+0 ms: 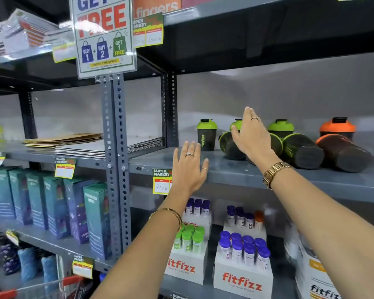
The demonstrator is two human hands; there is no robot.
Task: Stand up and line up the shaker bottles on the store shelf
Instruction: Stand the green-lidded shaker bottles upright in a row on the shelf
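Dark shaker bottles with green or orange lids sit on the grey shelf (235, 171). One green-lidded bottle (206, 134) stands upright at the left. Behind my right hand lies a tipped bottle (229, 147), and another upright green lid (236, 124) shows at the back. Further right a green bottle (300, 147) and an orange bottle (343, 153) lie on their sides, with an upright green-lidded bottle (281, 127) and an upright orange-lidded bottle (337, 127) behind them. My right hand (252, 134) is open in front of the tipped bottle. My left hand (189, 167) is open over the shelf's front edge, holding nothing.
A perforated steel post (115, 160) divides the shelving. Flat cardboard sheets (73, 141) lie on the left bay. Below are fitfizz tube boxes (242, 255) and teal cartons (52, 203). A promo sign (104, 33) hangs above. A price tag (161, 181) sits by my left hand.
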